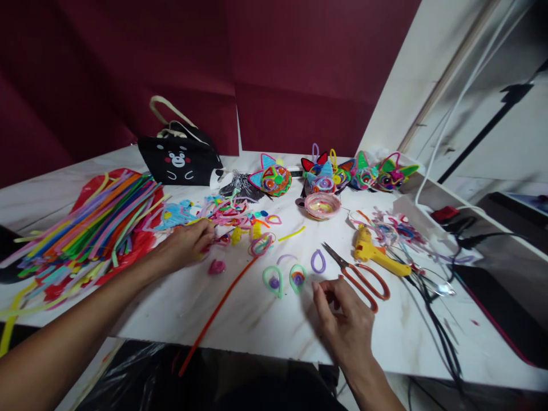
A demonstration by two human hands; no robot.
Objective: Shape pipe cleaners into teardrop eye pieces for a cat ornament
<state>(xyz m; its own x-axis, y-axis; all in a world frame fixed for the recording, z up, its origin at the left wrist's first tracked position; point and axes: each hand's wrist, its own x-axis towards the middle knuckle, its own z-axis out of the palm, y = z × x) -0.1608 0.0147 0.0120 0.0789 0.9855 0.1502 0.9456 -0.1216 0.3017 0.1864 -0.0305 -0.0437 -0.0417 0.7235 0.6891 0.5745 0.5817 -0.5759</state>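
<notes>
My left hand (190,244) reaches into a heap of coloured pipe cleaner scraps (226,211), its fingers closed; what they pinch is too small to name. My right hand (345,314) hovers low over the table with curled fingers, just below the orange-handled scissors (362,278). Two green loops with purple centres (297,278) and a purple loop (318,261) lie in front of it. An orange pipe cleaner (218,308) runs from a round pink and green piece (261,244) past the table's front edge.
Bundled pipe cleaners (98,220) lie on red plastic at left. Behind stand a black bag (182,160), a small bowl (322,206) and several decorated cat-like heads (276,178). A yellow glue gun (379,254), cables (436,319) and a black flat object (505,314) are at right.
</notes>
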